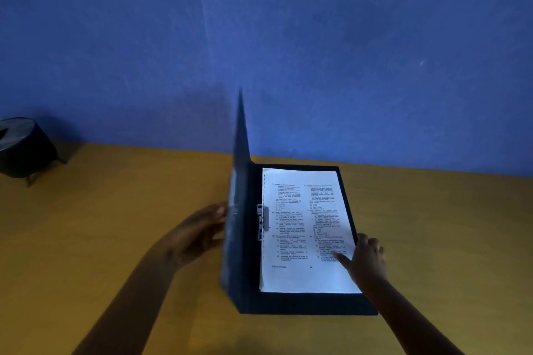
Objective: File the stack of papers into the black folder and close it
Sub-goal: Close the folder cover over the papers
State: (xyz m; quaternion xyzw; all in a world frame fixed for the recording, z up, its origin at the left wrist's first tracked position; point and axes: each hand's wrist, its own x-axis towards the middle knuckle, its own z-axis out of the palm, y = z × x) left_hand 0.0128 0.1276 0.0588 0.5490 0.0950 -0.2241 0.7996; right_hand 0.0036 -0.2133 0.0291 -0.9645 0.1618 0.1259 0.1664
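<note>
The black folder [302, 303] lies on the wooden table, its base flat and its left cover [239, 181] raised upright and blurred. A stack of printed white papers [302, 228] lies inside on the base, held at its left edge by a metal clip [262, 221]. My left hand [199, 232] is behind the raised cover, fingers against its outer face. My right hand [364, 258] rests on the lower right part of the papers, index finger and thumb spread flat on the page.
A dark round object on thin legs [24, 147] stands at the table's far left by the blue wall [288, 52]. The wooden table [115, 225] stretches to both sides of the folder.
</note>
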